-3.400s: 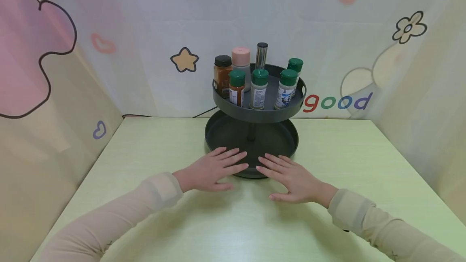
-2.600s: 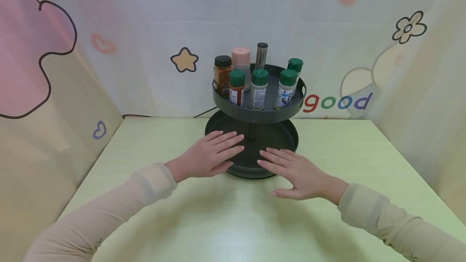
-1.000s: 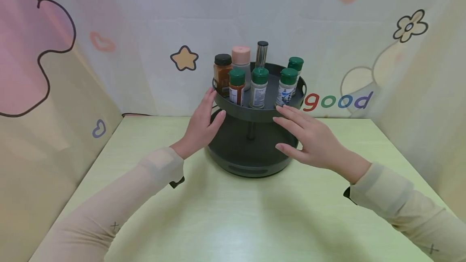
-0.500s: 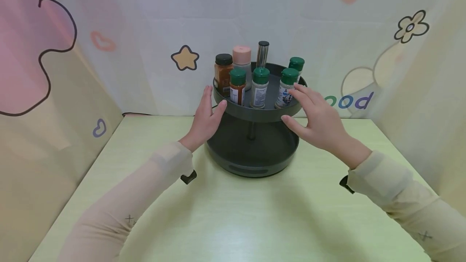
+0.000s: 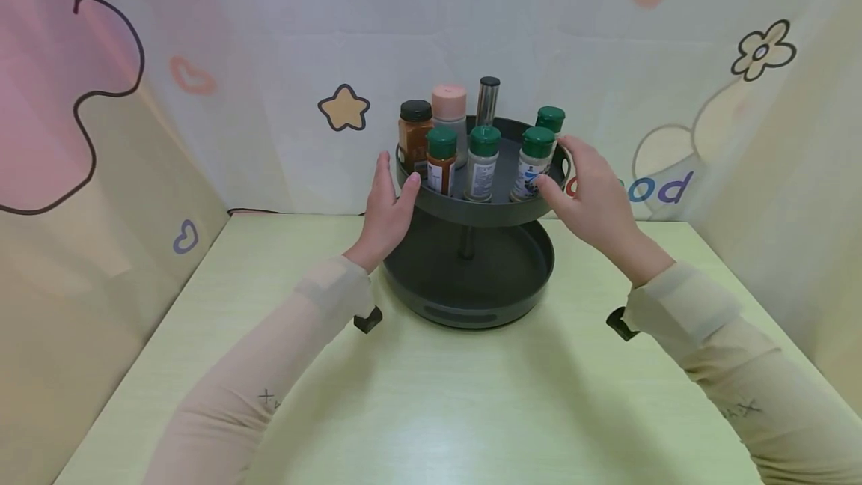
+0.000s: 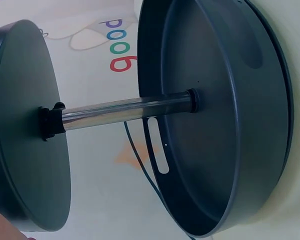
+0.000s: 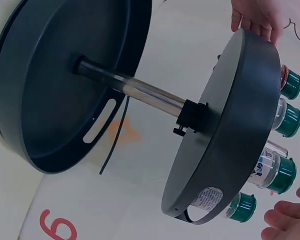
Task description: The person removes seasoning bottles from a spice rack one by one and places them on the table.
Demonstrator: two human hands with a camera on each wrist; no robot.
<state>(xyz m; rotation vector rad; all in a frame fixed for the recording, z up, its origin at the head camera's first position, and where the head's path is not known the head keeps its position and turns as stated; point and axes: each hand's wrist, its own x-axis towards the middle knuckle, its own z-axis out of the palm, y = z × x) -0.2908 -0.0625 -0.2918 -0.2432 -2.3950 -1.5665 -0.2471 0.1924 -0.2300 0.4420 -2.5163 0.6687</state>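
A dark grey two-tier turntable rack stands at the table's back; its upper tray point(image 5: 465, 208) carries several spice jars and bottles. My left hand point(image 5: 387, 208) lies against that tray's left side, thumb at the front rim and fingers straight up; the right wrist view shows its fingertips point(image 7: 265, 32) right at the tray's edge. Beside the right rim is my right hand point(image 5: 595, 197), thumb and fingers spread. Its thumb overlaps a green-capped jar point(image 5: 532, 163) in the head view. In the right wrist view, its fingers point(image 7: 285, 215) show apart from the tray. Neither hand holds anything.
The lower tray point(image 5: 471, 313) rests on the pale table point(image 5: 438, 410), joined to the upper one by a metal pole point(image 6: 125, 109). On top also stand a black-capped brown jar point(image 5: 415, 133), a pink-capped bottle point(image 5: 450, 107) and a tall metallic cylinder point(image 5: 488, 99). Behind hangs a printed curtain point(image 5: 269, 96).
Both hands have risen from over the lower tray to the upper tray's sides. Most recently the right hand moved up along the right rim, the left slightly closer. The rack and jars stay put.
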